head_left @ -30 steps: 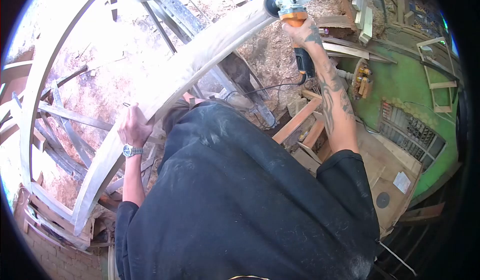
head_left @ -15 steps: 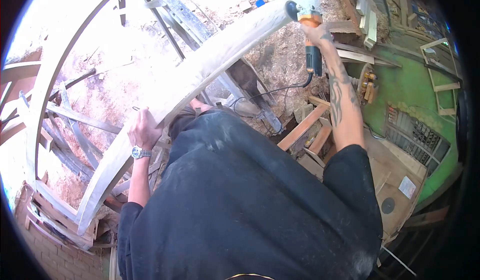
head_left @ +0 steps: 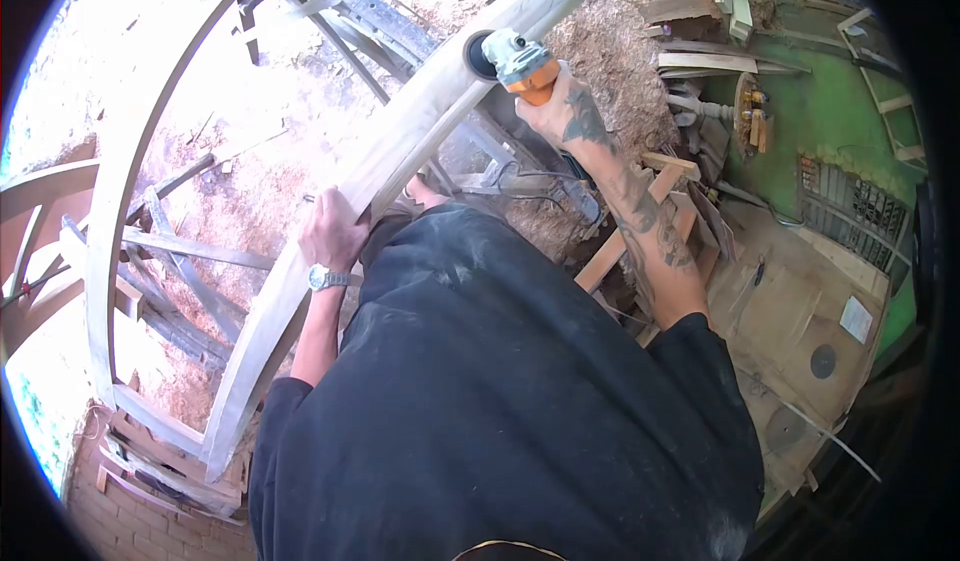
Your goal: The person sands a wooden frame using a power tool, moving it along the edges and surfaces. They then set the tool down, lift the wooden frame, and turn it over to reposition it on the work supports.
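A long curved wooden beam [head_left: 405,129] runs diagonally in front of me, from the lower left to the top. My right hand [head_left: 560,111] is wrapped round an orange and grey power grinder [head_left: 524,65]. The grinder's round disc [head_left: 481,55] lies against the beam's upper middle part. On the beam's lower half rests my left hand [head_left: 334,233], its fingers curled over the edge and pressed to the wood. A watch sits on that wrist.
A large curved wooden frame [head_left: 128,186] stands at the left, above shavings. Metal stands [head_left: 365,23] are behind the beam. Planks [head_left: 712,59] lie at the upper right. A wooden board [head_left: 800,326] with a paper on it is at the right.
My right hand has drawn the grinder down and left along the beam, from near its top end towards its middle. The view has shifted slightly, and my left hand still grips the beam.
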Available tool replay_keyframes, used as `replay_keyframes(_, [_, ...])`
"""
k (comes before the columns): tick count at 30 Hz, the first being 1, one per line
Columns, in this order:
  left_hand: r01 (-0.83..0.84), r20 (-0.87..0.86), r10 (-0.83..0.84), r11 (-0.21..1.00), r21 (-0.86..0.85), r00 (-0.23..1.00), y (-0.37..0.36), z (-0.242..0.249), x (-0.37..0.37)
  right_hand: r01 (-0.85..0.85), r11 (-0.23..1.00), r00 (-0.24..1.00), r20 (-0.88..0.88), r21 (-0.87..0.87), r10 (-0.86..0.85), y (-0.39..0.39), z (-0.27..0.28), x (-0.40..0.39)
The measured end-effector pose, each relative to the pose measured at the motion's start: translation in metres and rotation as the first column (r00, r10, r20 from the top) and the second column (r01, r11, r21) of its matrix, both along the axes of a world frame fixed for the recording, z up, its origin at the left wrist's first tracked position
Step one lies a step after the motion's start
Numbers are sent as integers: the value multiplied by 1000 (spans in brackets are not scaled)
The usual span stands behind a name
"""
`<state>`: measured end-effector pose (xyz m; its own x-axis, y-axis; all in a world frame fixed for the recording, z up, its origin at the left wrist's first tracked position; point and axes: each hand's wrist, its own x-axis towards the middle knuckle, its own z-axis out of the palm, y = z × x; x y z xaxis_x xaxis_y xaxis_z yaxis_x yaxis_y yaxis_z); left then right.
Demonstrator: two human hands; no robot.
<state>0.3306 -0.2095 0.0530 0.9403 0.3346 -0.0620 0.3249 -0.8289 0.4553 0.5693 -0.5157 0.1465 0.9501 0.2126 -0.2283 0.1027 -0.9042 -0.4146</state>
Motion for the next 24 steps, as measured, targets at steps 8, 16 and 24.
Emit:
replay_keyframes(8, [3,-31,-4,1000,-18,999,3,-5,-5,96,993,993,-63,-63,-100,46,5,-30])
replay_keyframes(16, [13,-16,-13,1000,-18,1000,5,-2,-5,185,979,982,63,-90,-180,32,-1,7])
replay_keyframes(24, [14,-16,-15,999,-45,1000,5,-5,-4,107,991,994,-1,-82,-107,51,3,-19])
